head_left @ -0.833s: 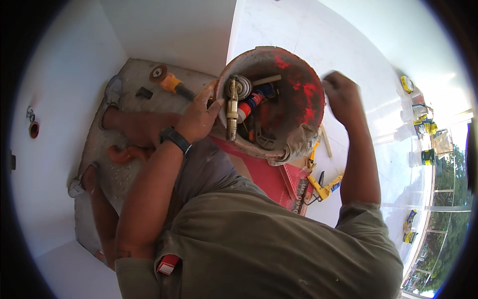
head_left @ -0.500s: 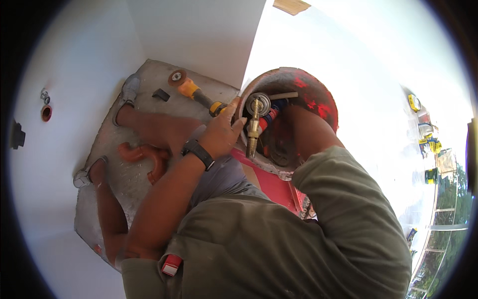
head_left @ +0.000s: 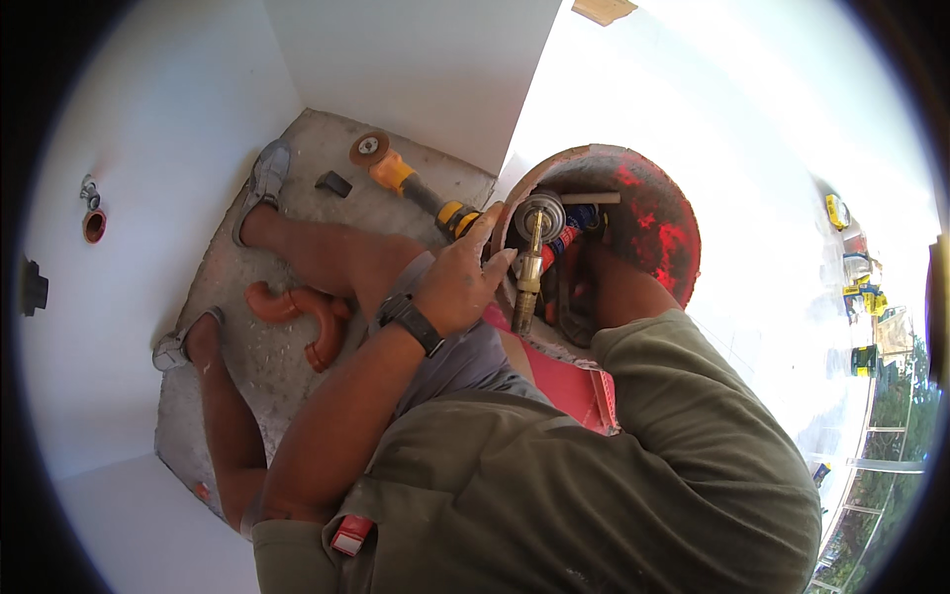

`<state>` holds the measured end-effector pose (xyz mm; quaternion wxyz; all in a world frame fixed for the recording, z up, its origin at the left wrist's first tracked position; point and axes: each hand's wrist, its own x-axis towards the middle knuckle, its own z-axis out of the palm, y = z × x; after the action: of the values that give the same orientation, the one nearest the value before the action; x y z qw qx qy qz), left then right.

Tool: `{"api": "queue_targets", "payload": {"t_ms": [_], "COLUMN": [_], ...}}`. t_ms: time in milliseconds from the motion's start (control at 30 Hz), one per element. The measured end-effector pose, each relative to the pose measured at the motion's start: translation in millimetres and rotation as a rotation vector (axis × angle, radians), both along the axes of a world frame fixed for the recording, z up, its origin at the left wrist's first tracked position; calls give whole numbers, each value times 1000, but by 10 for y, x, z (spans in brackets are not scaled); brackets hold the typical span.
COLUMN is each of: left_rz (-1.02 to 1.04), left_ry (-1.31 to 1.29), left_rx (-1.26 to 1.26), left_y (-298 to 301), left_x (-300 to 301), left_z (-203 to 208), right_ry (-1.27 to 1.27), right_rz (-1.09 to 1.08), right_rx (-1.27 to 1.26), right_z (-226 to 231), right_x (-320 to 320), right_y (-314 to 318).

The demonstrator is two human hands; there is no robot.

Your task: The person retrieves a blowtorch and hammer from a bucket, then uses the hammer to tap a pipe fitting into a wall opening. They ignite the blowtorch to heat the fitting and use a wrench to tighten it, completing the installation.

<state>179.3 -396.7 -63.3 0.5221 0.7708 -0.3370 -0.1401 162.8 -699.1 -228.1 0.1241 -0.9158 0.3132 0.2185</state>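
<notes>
While against bucket rim [head_left: 685, 220], left grip [head_left: 458, 284] spread; right forearm [head_left: 635, 290] inside, right grip unclear, open room above

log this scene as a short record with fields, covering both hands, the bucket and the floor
left hand: at the left rim of the bucket, fingers spread
right hand: down inside the bucket, too shadowed to make out; forearm visible
bucket: round, red patches on its inner wall
bucket contents: brass-coloured metal tool, pale stick, red-and-blue container
floor: yellow-and-black power tool with round disc, small black block, orange curved pipe
</notes>
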Motion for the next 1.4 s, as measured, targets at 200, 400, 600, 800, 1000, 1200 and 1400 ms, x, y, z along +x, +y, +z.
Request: {"api": "queue_targets", "payload": {"t_ms": [200,400,600,800,1000,1200,1400], "left_rz": [26,-10,-5,-4,7,20,18], "left_ry": [-35,56,-5,-22,-36,-19,-60], "left_rx": [11,45,-53,-47,-8,79,19], "left_y": [-37,-5,-38,-40,-70,-41,-50], "left_x": [-16,2,4,28,28,29,27], "left_z": [55,48,-55,-85,-78,-42,-54], "right_ry": [-15,-17,-26,-52,-78,-75,-76], "right_rz": [-20,-33,-47,-74,-88,-92,-99], "right_rx": [5,11,8,10,19,27,24], "right_z": [-6,4,14,28,102,141,116], "right_x": [42,108,5,-1,45,68,84], "right_y": [42,-16,-139,-243,-359,-380,-385]}}
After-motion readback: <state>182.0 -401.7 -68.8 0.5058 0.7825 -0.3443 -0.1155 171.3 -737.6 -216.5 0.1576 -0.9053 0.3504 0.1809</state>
